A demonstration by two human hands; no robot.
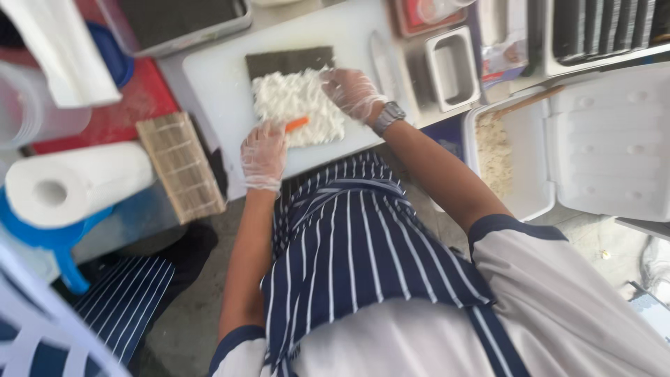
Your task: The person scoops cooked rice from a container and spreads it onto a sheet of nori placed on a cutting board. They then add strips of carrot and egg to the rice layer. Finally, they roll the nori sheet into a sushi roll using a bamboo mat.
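Pressing rice (299, 105) over one dark seaweed sheet (289, 61) on the white board (216, 84), the left hand (264, 152) pinches one orange strip (296, 124) w/ fingers closed; right hand (351, 91) lies open, flat on rice. Rice mostly spread, top edge bare; not rolled yet. One bamboo mat (180, 166) waits beside.

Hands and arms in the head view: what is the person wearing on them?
Both hands are in thin, clear disposable gloves that end at the wrists: left hand, right hand. The right wrist carries a wristwatch with a grey metal band. The forearms are uncovered; short white sleeves with dark navy cuffs end above the elbows. No rings or other markings can be made out.
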